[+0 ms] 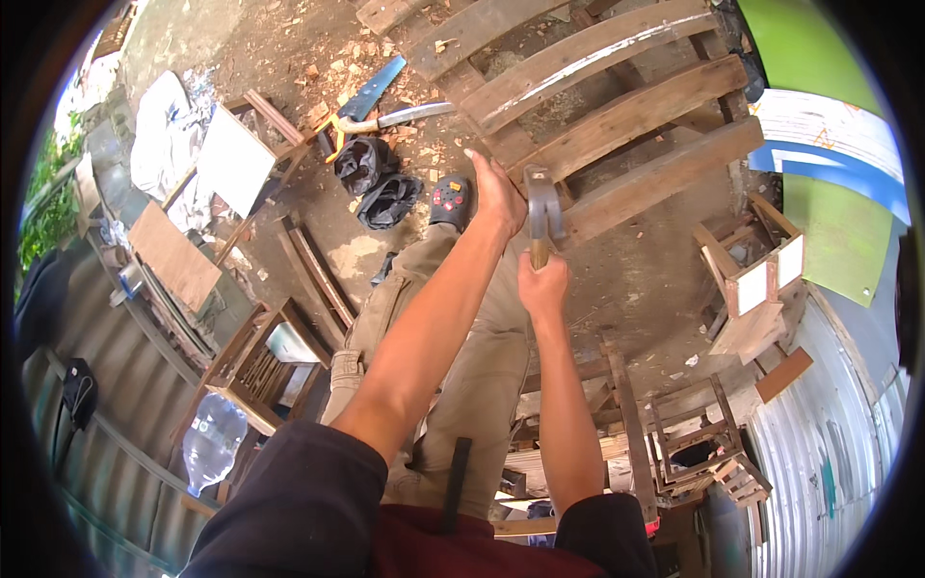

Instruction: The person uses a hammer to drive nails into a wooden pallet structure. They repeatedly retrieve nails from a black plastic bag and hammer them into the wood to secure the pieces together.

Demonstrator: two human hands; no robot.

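Note:
A claw hammer (544, 205) is in my right hand (542, 284), with the fingers closed around its wooden handle. Its metal head points away from me, close to the near edge of a wooden pallet (626, 120). My left hand (499, 202) is at the pallet's near left corner, apparently gripping it. One digit sticks out toward the upper left, and the other fingers are mostly hidden. The pallet's weathered boards run at a slant, and one carries a white streak.
Left of the pallet lie a blue-bladed handsaw (374, 89), a long curved blade (409, 116) and black plastic bags (371, 178) among wood chips. Small wooden frames (752, 255) stand at right and lower left. A clear plastic bottle (212, 438) sits by corrugated metal sheets (809, 453).

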